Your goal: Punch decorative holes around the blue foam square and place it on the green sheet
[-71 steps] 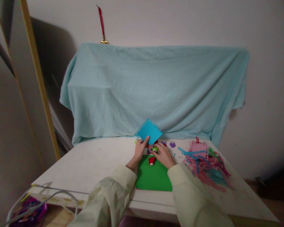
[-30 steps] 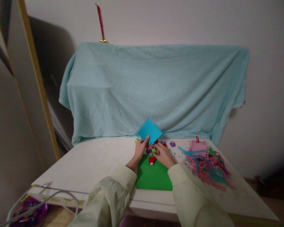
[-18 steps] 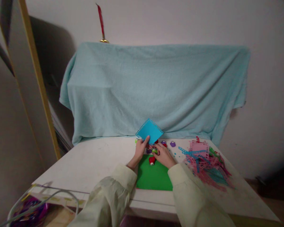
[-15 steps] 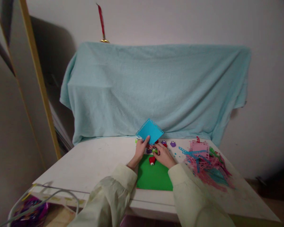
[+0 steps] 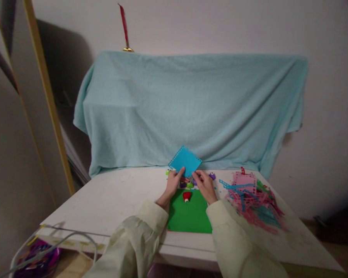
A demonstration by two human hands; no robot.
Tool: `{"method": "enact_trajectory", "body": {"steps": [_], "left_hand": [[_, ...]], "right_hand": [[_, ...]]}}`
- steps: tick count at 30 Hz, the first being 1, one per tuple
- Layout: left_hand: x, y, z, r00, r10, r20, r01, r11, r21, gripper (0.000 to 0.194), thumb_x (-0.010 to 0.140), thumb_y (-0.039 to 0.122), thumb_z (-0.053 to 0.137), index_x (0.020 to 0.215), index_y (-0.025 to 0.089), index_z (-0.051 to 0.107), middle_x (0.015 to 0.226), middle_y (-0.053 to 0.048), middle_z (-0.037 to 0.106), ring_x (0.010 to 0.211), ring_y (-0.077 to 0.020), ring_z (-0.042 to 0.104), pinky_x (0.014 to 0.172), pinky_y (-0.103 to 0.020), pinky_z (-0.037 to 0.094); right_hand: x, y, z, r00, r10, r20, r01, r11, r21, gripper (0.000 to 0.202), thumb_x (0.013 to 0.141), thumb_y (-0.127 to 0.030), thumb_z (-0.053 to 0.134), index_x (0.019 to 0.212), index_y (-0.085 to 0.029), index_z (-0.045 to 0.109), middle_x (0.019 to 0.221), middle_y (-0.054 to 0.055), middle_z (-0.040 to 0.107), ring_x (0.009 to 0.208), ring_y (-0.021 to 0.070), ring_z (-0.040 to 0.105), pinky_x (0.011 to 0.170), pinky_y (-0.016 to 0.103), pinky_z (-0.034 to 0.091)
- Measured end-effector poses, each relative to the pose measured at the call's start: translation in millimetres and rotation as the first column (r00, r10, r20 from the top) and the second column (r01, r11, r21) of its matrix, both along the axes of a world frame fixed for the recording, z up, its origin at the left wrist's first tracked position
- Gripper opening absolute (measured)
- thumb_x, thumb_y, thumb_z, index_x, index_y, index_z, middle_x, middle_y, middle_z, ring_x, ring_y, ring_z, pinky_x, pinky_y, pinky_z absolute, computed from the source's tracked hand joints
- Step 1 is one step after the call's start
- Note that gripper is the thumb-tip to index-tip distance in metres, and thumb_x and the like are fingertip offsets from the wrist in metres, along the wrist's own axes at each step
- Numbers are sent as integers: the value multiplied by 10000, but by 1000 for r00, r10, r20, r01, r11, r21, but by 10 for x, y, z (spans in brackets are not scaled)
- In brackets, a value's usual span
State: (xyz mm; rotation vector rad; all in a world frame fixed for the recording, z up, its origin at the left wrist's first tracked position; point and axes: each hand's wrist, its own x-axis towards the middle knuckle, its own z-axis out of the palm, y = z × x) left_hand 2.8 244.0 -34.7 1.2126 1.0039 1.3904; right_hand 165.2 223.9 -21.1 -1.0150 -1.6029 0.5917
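A blue square of paper point(image 5: 187, 160), its edges lined with small punched holes, is held up corner-on above the table. My left hand point(image 5: 174, 181) is closed on its lower left part, thumb on the front. My right hand point(image 5: 204, 185) pinches at its lower right edge, fingertips partly hidden. Below the paper lie a green craft punch point(image 5: 190, 185) and several dark and purple ones, partly covered by my hands. A red craft punch point(image 5: 186, 196) with a white knob rests on the green sheet point(image 5: 188, 216) between my forearms.
On the right side of the white table point(image 5: 118, 197) is a heap of pink, blue and green punched paper strips point(image 5: 255, 204). A purple punch point(image 5: 212, 176) and a light green punch point(image 5: 168, 172) lie at the back. A pale blue towel point(image 5: 191, 104) hangs behind.
My right hand has let go of the green punch, which now lies on the table, and has moved up to the paper's right edge. The paper has shifted slightly right.
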Motion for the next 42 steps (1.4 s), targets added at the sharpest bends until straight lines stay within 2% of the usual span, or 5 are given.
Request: {"method": "enact_trajectory", "body": {"steps": [4,10,18,24,42], "left_hand": [[24,-45,10,998,-21,-67,21,1000,0,558,777,653,576,661,113,649,617,-120,698,566,-223,678,587,-317,526],[6,-84,-16,955,16,-297,11,996,88,622,841,630,500,438,157,522,374,-31,520,362,-125,503,474,-249,402],[51,-92,33,978,2,-210,25,992,122,405,776,548,635,657,168,556,444,30,525,396,-106,471,435,-211,352],[53,-69,27,982,-28,-186,51,991,123,342,772,503,653,731,172,579,466,38,529,408,-110,482,439,-209,365],[34,-92,85,986,-71,-153,90,988,126,249,775,410,622,770,162,604,518,34,539,444,-111,510,484,-212,384]], "right_hand": [[38,103,-54,948,75,-309,-123,983,-139,327,782,-492,672,886,-183,657,728,19,625,569,140,499,513,249,371],[78,180,-113,898,141,-417,-233,956,-179,318,734,-489,724,764,-187,631,557,-36,532,495,113,448,481,242,331],[132,217,-142,859,88,-504,-210,959,-190,310,735,-466,732,718,-195,582,512,-46,510,464,103,418,445,236,280],[158,200,-136,843,57,-534,-184,965,-187,318,753,-481,711,708,-195,580,520,-42,529,473,110,443,478,246,325],[112,134,-61,790,104,-605,-254,953,-166,283,753,-431,726,737,-184,590,599,-14,573,544,127,509,535,258,402]]}}
